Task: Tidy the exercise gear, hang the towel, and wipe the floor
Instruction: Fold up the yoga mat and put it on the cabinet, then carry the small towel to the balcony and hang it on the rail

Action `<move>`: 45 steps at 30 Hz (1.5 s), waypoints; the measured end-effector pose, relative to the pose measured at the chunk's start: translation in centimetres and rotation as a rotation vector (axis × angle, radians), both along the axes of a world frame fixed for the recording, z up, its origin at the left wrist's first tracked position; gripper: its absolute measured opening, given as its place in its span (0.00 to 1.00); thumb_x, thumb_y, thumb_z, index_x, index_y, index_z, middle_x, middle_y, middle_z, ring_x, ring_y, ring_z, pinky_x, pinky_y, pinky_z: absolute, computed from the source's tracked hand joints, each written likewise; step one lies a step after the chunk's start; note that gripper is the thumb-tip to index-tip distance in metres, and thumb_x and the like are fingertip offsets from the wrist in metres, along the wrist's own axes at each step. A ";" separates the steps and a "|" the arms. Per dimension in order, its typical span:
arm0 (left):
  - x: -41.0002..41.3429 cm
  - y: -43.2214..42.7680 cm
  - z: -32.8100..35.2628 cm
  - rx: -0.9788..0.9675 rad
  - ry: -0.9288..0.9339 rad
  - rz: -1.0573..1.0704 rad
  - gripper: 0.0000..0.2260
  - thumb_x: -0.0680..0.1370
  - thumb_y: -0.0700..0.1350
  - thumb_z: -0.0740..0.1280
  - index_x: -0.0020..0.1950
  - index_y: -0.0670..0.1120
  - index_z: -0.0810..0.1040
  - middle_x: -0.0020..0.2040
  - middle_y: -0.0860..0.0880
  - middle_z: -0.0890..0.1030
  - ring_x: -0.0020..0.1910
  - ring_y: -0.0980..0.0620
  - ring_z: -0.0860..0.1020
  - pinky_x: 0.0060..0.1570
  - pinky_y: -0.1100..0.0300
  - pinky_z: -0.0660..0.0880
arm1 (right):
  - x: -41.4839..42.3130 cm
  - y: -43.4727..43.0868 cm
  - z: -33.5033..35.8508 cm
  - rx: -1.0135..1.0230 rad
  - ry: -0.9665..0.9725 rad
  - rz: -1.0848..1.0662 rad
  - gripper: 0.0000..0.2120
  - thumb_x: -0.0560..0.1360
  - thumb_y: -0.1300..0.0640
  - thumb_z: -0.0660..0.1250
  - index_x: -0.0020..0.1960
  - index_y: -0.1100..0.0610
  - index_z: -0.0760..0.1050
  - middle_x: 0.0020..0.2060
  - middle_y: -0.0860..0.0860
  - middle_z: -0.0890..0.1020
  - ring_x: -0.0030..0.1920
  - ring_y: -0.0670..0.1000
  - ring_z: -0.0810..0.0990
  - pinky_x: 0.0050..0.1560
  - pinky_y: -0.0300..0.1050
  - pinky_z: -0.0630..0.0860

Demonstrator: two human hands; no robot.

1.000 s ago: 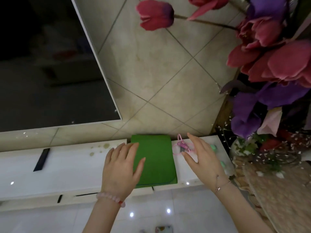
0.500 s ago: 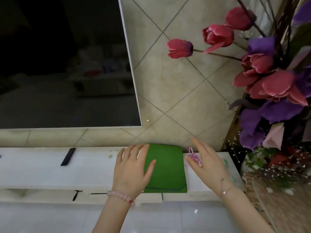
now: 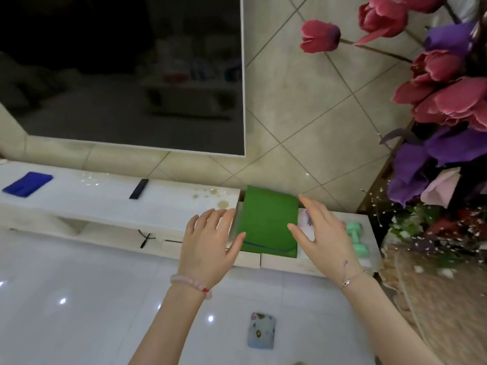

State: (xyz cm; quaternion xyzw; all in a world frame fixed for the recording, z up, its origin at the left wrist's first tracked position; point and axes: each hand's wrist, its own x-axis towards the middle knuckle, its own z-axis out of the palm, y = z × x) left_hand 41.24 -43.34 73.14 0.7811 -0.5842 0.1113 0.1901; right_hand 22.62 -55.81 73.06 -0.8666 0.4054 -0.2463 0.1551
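A folded green mat (image 3: 268, 222) lies on the low white TV cabinet (image 3: 79, 204), below the tiled wall. My left hand (image 3: 208, 243) hovers at its left edge with fingers straight and the thumb near the mat. My right hand (image 3: 321, 233) is spread at the mat's right edge, holding nothing. Behind my right hand lies a pink item (image 3: 305, 219), mostly hidden. A small mint-green dumbbell (image 3: 357, 239) rests on the cabinet to the right. A small patterned cloth (image 3: 261, 333) lies on the glossy white floor (image 3: 79, 299).
A dark TV screen (image 3: 126, 75) hangs above the cabinet. A black remote (image 3: 139, 189) and a blue pad (image 3: 27, 184) lie on the cabinet's left part, with some spots (image 3: 221, 204) near the mat. A tall bunch of red and purple flowers (image 3: 442, 106) crowds the right side.
Both hands have drawn back from the green mat to its edges. The view has swung left and down, bringing the floor, the patterned cloth and the dumbbell into sight.
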 end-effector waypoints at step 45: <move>-14.6 7.8 -30.3 0.288 0.303 0.441 0.22 0.78 0.55 0.53 0.59 0.43 0.78 0.55 0.46 0.81 0.55 0.43 0.79 0.56 0.46 0.75 | -7.4 -0.7 -30.7 0.212 0.263 0.516 0.25 0.73 0.46 0.57 0.65 0.59 0.70 0.59 0.54 0.78 0.59 0.46 0.69 0.63 0.32 0.58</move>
